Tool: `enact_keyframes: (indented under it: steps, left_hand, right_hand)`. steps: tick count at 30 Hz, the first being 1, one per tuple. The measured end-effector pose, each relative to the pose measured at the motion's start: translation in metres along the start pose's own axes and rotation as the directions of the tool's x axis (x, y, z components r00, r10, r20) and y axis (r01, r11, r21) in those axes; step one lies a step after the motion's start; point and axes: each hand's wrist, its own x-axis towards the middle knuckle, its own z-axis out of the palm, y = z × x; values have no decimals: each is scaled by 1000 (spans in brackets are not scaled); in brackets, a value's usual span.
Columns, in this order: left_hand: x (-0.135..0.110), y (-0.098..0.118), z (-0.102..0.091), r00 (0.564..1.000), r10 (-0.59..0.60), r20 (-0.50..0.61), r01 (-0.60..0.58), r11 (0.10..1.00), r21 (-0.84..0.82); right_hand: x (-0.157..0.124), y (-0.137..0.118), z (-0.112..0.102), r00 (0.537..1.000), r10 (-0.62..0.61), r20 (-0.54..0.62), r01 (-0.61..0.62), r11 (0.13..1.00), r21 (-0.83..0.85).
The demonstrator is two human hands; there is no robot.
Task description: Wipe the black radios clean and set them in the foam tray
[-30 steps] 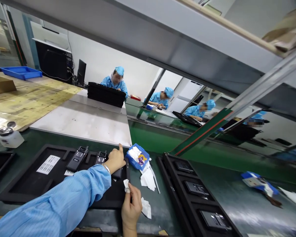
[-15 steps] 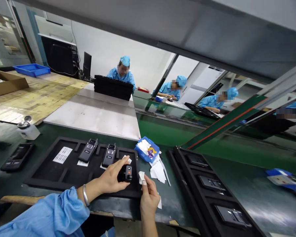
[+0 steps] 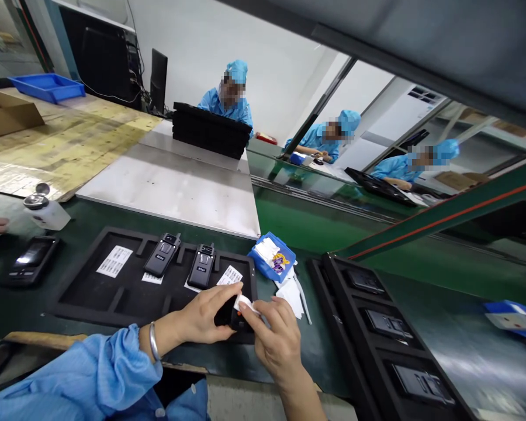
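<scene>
So since half a second ago my right hand (image 3: 280,336) has brought the white cloth (image 3: 244,301) over from beside the black handset (image 3: 235,321) and onto its end. Left hand (image 3: 204,316) has the handset gripped between thumb and fingers, over the near right part of the black tray (image 3: 142,301); right fingers are pinching the cloth against it. I'd call this the wiping step, though my fingers hide most of the handset, so can't swear to it. Next move probably wants a steady left grip and light, even cloth pressure.
</scene>
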Motion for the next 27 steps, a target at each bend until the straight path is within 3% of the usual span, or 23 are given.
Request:
enact_keyframes:
  steps: [5, 11, 18, 23, 27]
  left_hand:
    - [3, 0, -2, 1000, -18, -14, 17, 999, -31]
    - [3, -1, -4, 999, -17, -30, 16, 1000, -9]
    - [2, -3, -3, 998, -59, 2, 59, 998, -33]
    - [4, -5, -4, 998, -52, -25, 51, 999, -16]
    - [5, -4, -5, 998, -68, -12, 67, 997, -40]
  right_hand:
    - [-2, 2, -5, 995, 90, -52, -92, 995, -36]
    - [7, -1, -1, 999, 16, 48, -17, 1000, 21]
    - [3, 5, -6, 992, 124, -36, -123, 992, 12]
    - [12, 2, -2, 997, 35, 74, -37, 999, 21]
    - [3, 9, -8, 994, 105, 38, -103, 993, -49]
